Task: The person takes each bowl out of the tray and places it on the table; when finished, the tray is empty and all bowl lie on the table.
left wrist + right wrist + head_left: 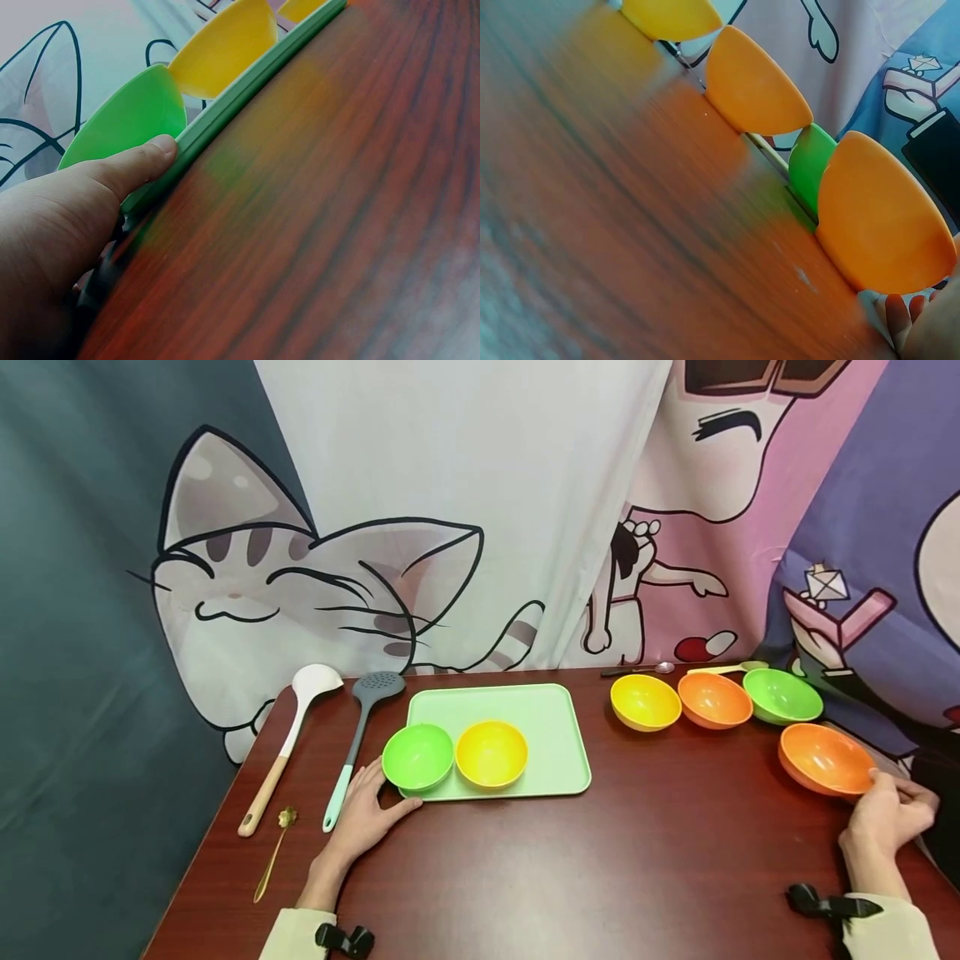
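Note:
My left hand lies at the left front corner of a light green tray. Its fingers reach along the left side of a green bowl, and its thumb rests by the tray's front edge in the left wrist view. Beside that bowl on the tray sits a yellow bowl. At the far right my right hand pinches the rim of an orange bowl, thumb at the edge and fingers below. In the right wrist view this orange bowl is large and the fingertips show under it.
Along the back right stand another yellow bowl, orange bowl and green bowl, with spoons behind them. A white ladle, a grey skimmer and a small gold spoon lie at the left. A printed curtain hangs behind the table.

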Demonstrator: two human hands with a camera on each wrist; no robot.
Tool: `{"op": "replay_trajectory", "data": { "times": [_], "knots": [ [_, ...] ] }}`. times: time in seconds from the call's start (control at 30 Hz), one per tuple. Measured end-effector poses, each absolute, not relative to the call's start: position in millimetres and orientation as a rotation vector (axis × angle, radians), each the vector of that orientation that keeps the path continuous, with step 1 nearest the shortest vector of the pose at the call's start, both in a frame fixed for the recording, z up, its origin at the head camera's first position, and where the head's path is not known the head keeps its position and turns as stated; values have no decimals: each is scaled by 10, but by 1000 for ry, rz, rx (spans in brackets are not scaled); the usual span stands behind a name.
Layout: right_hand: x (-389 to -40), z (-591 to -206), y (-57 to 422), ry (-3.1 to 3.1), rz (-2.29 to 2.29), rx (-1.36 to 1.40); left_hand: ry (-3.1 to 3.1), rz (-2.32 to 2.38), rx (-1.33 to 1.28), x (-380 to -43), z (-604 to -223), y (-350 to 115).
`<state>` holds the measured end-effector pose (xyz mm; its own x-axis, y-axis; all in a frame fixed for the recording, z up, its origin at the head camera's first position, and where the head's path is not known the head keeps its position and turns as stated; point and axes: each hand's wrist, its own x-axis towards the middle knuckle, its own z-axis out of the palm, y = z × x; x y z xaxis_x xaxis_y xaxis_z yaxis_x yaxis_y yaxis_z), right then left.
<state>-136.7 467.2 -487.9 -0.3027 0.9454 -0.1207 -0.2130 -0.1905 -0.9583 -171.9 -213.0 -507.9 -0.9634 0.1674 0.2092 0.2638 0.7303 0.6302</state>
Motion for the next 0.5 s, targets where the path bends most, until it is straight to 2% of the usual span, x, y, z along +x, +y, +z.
{"op": "replay_trajectory", "data": {
  "times": [0.5],
  "knots": [
    [-1400,-4916,4657,-1162,1606,-953,-2797,-1033,-353,-1714,-5102,-2145]
  ]
}}
